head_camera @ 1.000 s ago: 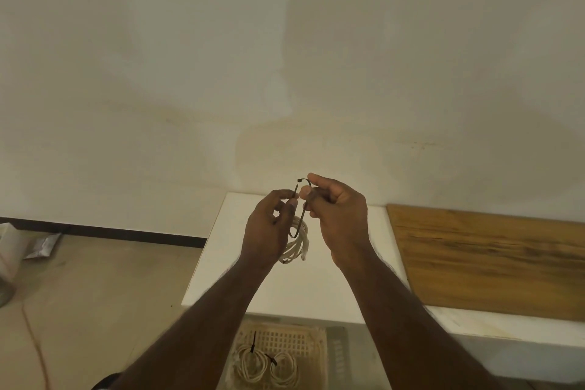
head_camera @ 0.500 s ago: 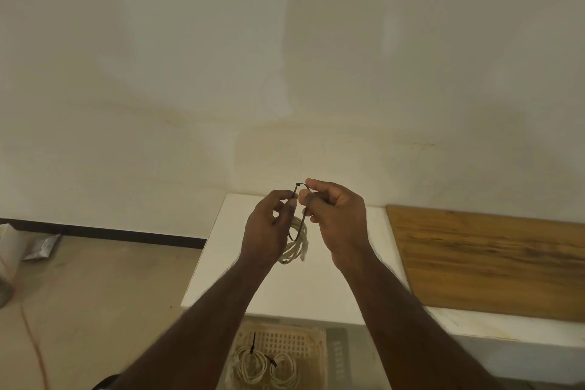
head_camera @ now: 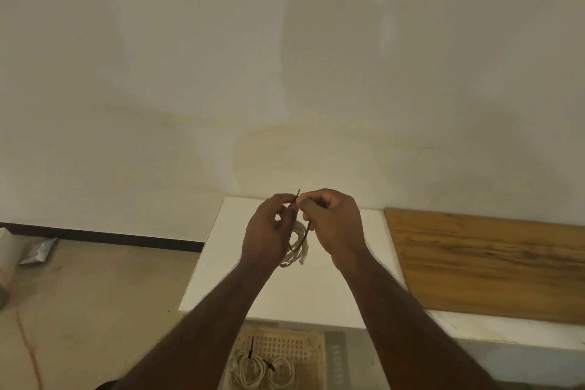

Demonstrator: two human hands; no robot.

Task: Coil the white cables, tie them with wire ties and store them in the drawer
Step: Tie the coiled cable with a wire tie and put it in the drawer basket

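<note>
I hold both hands up over the white table (head_camera: pixel 218 279), close together. My left hand (head_camera: pixel 267 231) and my right hand (head_camera: pixel 335 225) meet at the fingertips, and between them I pinch a thin dark tie (head_camera: pixel 303 239). Its tip pokes up just above where my thumbs and forefingers come together, and the rest of it drops in a loop below my right fingers (head_camera: pixel 308 204).

The loop runs round a coiled white cable (head_camera: pixel 296 250), which hangs beneath my hands, between the two palms and just above the table. My left hand hides part of the coil, so I cannot tell whether its lower fingers also grip the cable. My right fingers are curled in on the tie.

Below the table's near edge a drawer (head_camera: pixel 318 355) with a slotted floor stands open. Two tied coils (head_camera: pixel 262 374) lie side by side in it, each bound with a dark tie.

A wooden board (head_camera: pixel 490 266) lies on the table to the right, well apart from my hands.
</note>
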